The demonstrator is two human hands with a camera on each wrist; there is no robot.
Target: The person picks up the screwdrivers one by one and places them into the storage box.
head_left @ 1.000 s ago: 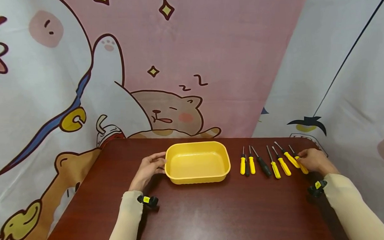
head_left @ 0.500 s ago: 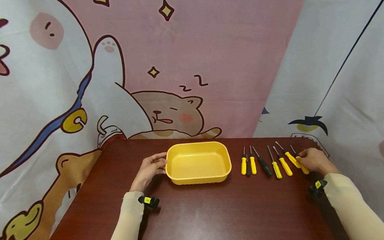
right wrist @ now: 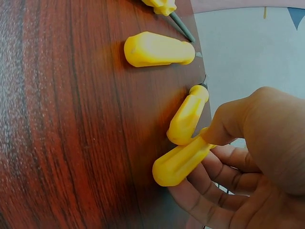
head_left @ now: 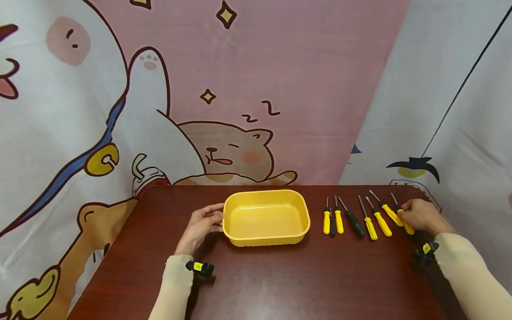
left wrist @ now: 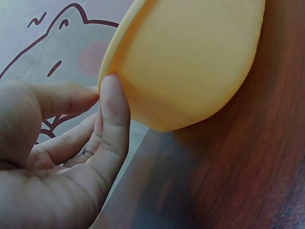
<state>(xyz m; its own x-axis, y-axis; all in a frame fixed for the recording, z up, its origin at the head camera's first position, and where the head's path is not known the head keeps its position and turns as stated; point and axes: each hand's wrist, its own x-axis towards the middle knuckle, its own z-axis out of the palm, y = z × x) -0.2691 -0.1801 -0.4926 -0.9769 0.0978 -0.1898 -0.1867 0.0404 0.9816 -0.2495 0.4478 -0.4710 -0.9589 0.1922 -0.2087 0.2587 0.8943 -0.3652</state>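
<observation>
On the left side of the yellow plastic basin (head_left: pixel 267 241), my left hand (head_left: pixel 197 228) pinches the rim. In the left wrist view, the thumb and a finger of the left hand (left wrist: pixel 71 143) meet at the basin's edge (left wrist: pixel 190 62). At the far right of the row, my right hand (head_left: pixel 423 216) holds a yellow-handled screwdriver (right wrist: pixel 181 164) between thumb and fingers; its shaft points away toward the back. That handle lies close against a neighbouring yellow screwdriver (right wrist: pixel 188 117). The right hand (right wrist: pixel 248 167) partly covers the held screwdriver.
Several more screwdrivers lie in a row between basin and right hand, including a larger black-handled one (head_left: pixel 354 223) and a small black-handled one (head_left: pixel 332 227). The brown table (head_left: pixel 286 286) ends at a cartoon-printed cloth (head_left: pixel 312 82) behind.
The head view has shifted slightly, moving everything a little to the right in the picture. Both hands keep their places at the basin and the screwdriver.
</observation>
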